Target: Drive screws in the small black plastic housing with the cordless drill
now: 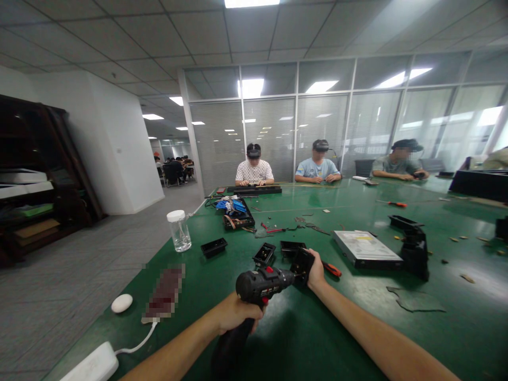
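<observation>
My left hand (243,313) is wrapped round the grip of a black cordless drill (260,284) with red switches. The drill points right, and its bit meets the black plastic box (304,264) that my right hand (316,270) grips by its far side. Whether the bit sits in a screw is too small to tell. Just beyond the drill stand two more black boxes, one with small parts inside (264,254) and another (291,247) partly behind the held box. An orange-handled screwdriver (331,269) lies beside my right hand, partly hidden by it.
Left of the drill are a lidded clear jar (181,235), a black tray (214,247), a blurred phone (164,291), a white round case (121,303) and a power strip (93,365). To the right lie a metal disc drive (367,248) and black plastic pieces (415,251). Several people sit across the green table.
</observation>
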`<state>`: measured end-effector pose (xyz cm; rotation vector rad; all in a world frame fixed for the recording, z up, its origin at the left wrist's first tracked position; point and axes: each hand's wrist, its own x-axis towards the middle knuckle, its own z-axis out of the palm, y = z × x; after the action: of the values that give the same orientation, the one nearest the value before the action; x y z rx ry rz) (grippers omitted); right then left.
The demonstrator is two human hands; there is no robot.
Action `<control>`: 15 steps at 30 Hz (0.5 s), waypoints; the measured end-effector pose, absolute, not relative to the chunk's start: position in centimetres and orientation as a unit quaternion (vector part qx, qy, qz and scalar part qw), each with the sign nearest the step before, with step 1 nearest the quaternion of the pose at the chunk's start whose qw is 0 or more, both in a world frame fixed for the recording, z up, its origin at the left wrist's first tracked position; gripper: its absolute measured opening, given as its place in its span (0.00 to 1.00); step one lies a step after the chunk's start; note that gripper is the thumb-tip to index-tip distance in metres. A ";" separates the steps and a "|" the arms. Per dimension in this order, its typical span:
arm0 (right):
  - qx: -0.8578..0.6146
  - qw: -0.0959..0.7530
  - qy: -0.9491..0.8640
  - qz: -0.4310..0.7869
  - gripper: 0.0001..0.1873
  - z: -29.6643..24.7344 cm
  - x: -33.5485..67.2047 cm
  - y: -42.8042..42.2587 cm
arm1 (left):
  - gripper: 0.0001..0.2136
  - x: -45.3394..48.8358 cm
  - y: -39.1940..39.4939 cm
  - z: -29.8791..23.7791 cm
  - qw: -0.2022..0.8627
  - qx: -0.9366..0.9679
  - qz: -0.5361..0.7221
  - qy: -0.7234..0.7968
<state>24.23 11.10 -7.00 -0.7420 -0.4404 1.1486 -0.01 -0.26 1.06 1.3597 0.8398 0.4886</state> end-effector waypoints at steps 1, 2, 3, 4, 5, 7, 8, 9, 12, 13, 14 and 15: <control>-0.341 0.753 -0.202 0.526 0.11 -7.0 24.2 11.1 | 0.09 0.0 -0.3 1.1 0.670 0.604 0.218 0.371; -0.342 0.752 -0.204 0.525 0.11 -7.0 24.2 11.0 | 0.09 0.0 -0.3 1.1 0.670 0.605 0.218 0.371; -0.343 0.752 -0.206 0.525 0.11 -6.9 24.2 11.0 | 0.09 0.0 -0.3 1.1 0.669 0.606 0.217 0.372; -0.344 0.751 -0.208 0.523 0.11 -7.0 24.2 11.0 | 0.09 0.0 -0.3 1.2 0.668 0.607 0.216 0.373; -0.344 0.752 -0.211 0.522 0.11 -7.0 24.2 11.0 | 0.08 0.0 -0.3 1.2 0.666 0.607 0.216 0.376; -0.346 0.753 -0.214 0.518 0.11 -7.0 24.3 11.1 | 0.07 0.0 -0.4 1.2 0.664 0.607 0.218 0.379; -0.346 0.753 -0.214 0.517 0.11 -7.0 24.3 11.1 | 0.07 0.0 -0.4 1.2 0.663 0.607 0.219 0.380; -0.346 0.754 -0.214 0.516 0.11 -7.1 24.3 11.1 | 0.07 0.1 -0.4 1.2 0.662 0.607 0.220 0.381; -0.347 0.753 -0.214 0.517 0.11 -7.3 24.4 11.3 | 0.08 0.1 -0.3 1.1 0.661 0.608 0.219 0.380; -0.347 0.752 -0.213 0.518 0.11 -7.3 24.4 11.4 | 0.08 0.1 -0.3 1.0 0.661 0.609 0.219 0.378; -0.347 0.751 -0.211 0.521 0.11 -7.4 24.5 11.4 | 0.08 0.1 -0.3 1.0 0.661 0.611 0.219 0.377; -0.345 0.750 -0.208 0.525 0.11 -7.5 24.5 11.5 | 0.08 0.1 -0.2 0.9 0.661 0.612 0.219 0.374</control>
<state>24.50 11.53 -7.52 -0.7540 -0.4543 1.1481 0.08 -0.23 0.90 1.3852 0.8461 0.4951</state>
